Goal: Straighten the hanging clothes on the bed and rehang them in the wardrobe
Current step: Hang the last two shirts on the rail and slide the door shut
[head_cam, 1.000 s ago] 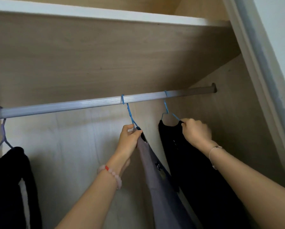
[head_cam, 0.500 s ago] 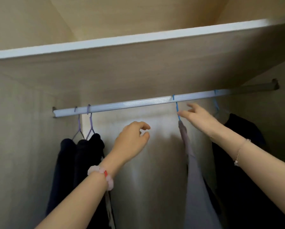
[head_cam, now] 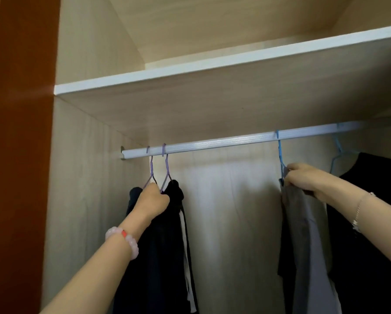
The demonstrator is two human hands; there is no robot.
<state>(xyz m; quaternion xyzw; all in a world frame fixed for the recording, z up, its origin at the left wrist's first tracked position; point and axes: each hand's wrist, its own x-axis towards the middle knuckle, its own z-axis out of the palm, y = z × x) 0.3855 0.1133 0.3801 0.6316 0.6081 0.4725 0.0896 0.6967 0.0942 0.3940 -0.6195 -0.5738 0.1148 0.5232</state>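
Here, gripped the dark garment (head_cam: 165, 257) just below the neck of the right-hand purple hanger (head_cam: 167, 171) with the left hand (head_cam: 154, 201), fingers curled shut round the cloth. Pinched the top of the grey garment (head_cam: 308, 245) at the foot of the blue hanger (head_cam: 280, 156) with the right hand (head_cam: 303, 177), fingertips closed on the fabric; could not tell whether the wire itself lay inside the pinch. Found both hangers hooked over the rail (head_cam: 224, 142), well apart, under the shelf (head_cam: 190, 74) of the wardrobe. Noted a second purple hanger (head_cam: 151, 172) just beside the first, and a second blue hanger (head_cam: 337, 155) further right bearing a black garment (head_cam: 371, 223).

Judged the hazards as follows:
- Risked lifting a hook clear of the rail by pushing upward while sliding, so dropping hanger and garment together.
- Risked dragging the grey garment off its thin wire frame by pulling on cloth alone.
- Risked locking the two purple hooks, set close together, by sliding one into the other.
- Risked bunching the fabric under either grip, so undoing the straightening.
- Risked snagging the bead bracelet (head_cam: 124, 240) or the wrist chain (head_cam: 360, 214) on wire or cloth.
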